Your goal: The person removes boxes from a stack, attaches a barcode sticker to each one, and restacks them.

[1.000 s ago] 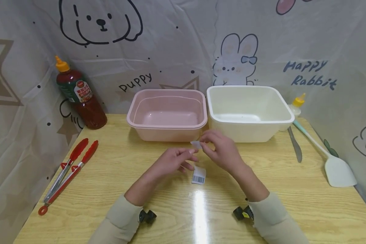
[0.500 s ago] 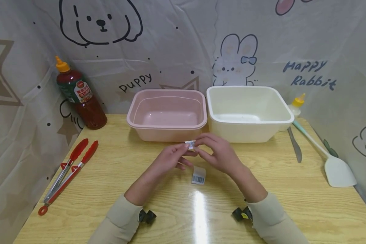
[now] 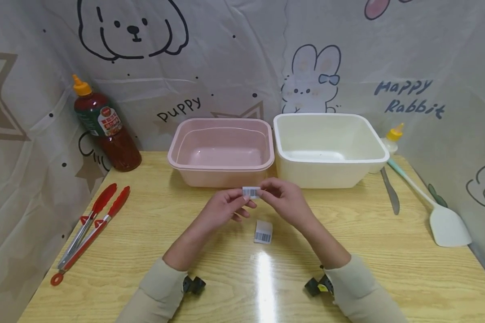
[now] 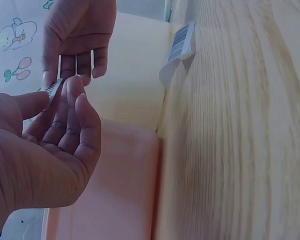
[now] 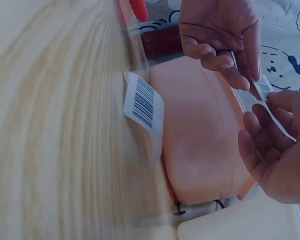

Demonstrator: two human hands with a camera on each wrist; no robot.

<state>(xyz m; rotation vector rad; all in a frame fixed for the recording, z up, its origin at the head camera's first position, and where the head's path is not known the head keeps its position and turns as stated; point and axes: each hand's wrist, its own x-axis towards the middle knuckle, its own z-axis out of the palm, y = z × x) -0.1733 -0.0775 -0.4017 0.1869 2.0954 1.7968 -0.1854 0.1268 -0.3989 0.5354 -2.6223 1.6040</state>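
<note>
The left hand [image 3: 223, 208] and right hand [image 3: 286, 202] pinch a thin, rectangular barcode label [image 3: 250, 192] by its ends above the wood-grained counter [image 3: 218, 287], near the smooth, rounded pink tub [image 3: 214, 177]; a curled barcode sticker [image 3: 263, 232] lies below.

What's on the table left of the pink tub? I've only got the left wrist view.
Observer: Red-and-silver tongs lie to the left of the pink tub, nearer the person.

Operator: Anything behind them?

Observer: A red sauce bottle with an orange cap, standing toward the printed backdrop.

Operator: Held label is nearly edge-on for me. Which side faces the head camera?

Observer: The printed side: the held label shows its barcode there, between the left hand and the right hand.
</note>
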